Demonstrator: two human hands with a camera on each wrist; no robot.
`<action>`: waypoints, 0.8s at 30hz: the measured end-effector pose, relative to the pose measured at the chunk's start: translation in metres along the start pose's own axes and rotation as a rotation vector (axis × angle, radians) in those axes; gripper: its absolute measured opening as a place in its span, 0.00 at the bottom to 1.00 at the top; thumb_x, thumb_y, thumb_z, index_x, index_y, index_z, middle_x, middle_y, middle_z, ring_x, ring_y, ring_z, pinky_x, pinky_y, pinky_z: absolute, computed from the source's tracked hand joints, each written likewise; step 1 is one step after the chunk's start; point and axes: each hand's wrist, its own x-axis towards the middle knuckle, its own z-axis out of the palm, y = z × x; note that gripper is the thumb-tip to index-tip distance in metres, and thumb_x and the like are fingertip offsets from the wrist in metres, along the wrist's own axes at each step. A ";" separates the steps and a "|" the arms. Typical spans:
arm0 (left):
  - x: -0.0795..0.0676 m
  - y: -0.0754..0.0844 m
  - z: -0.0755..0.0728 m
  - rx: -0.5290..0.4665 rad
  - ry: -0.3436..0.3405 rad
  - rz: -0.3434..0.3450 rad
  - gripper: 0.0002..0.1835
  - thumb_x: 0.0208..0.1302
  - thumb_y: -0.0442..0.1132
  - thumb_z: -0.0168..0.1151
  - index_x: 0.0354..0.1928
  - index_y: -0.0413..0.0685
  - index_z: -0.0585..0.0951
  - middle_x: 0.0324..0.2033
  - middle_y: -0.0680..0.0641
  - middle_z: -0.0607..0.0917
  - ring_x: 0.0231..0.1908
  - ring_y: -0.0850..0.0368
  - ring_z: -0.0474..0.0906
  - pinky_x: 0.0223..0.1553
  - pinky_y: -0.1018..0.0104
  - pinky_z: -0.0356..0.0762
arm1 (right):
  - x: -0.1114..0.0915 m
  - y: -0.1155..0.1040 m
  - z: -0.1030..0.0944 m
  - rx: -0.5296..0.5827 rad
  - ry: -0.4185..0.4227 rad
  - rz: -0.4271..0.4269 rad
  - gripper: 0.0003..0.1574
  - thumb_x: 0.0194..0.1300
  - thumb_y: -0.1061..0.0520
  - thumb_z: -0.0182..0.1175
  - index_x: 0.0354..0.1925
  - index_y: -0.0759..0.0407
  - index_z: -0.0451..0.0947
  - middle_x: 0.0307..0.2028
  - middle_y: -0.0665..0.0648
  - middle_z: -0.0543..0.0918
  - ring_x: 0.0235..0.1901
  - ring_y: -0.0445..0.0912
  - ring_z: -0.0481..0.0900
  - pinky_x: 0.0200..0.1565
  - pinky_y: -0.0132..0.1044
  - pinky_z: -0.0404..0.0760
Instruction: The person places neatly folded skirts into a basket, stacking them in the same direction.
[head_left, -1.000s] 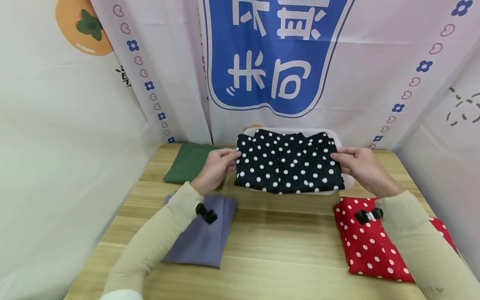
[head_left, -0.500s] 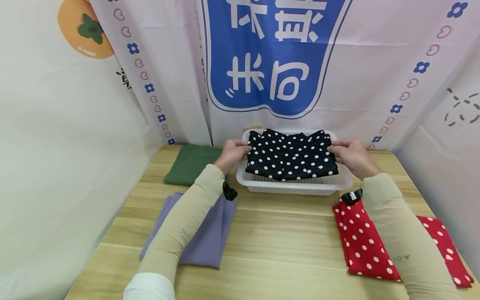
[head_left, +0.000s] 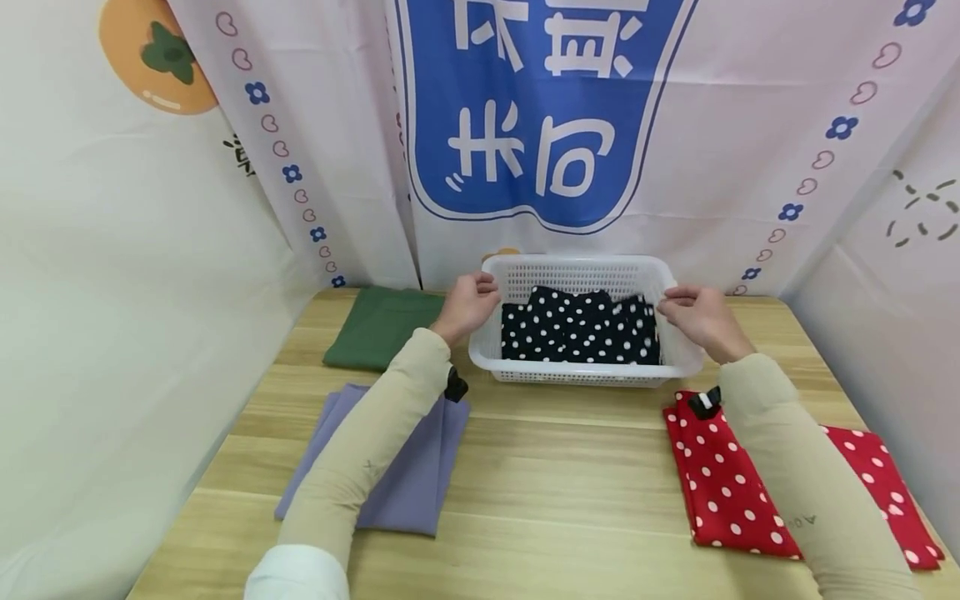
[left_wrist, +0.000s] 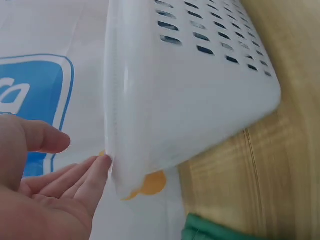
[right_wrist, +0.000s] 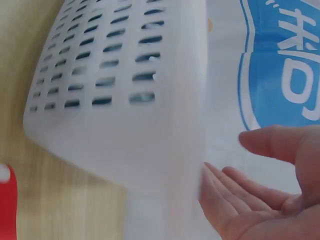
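A folded black cloth with white dots [head_left: 577,329] lies inside a white plastic basket [head_left: 585,368] at the back of the table. My left hand [head_left: 469,307] is over the basket's left rim, thumb and fingers apart with nothing between them. Over the right rim, my right hand [head_left: 703,319] likewise has its thumb apart from its fingers and holds nothing. Both wrist views show fingertips right at the rim of the basket [left_wrist: 210,95], whose slotted wall [right_wrist: 110,135] hides the cloth almost wholly there.
On the wooden table [head_left: 555,483], a folded green cloth [head_left: 375,329] lies back left and a purple cloth [head_left: 408,479] in front of it. A red dotted cloth [head_left: 731,500] lies right, partly under my right arm. A printed curtain [head_left: 720,167] hangs behind the basket.
The black dotted cloth, earlier held at its two side edges by both hands, has moved back and down into the basket. Both hands have let go of it and stay near the rims.
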 end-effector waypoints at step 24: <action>-0.044 -0.031 0.006 0.843 -0.157 0.282 0.71 0.47 0.87 0.40 0.75 0.37 0.36 0.76 0.36 0.37 0.77 0.44 0.34 0.77 0.49 0.42 | -0.123 0.125 -0.053 -0.668 -0.253 -0.081 0.76 0.51 0.28 0.64 0.75 0.67 0.35 0.67 0.80 0.47 0.62 0.77 0.47 0.43 0.75 0.72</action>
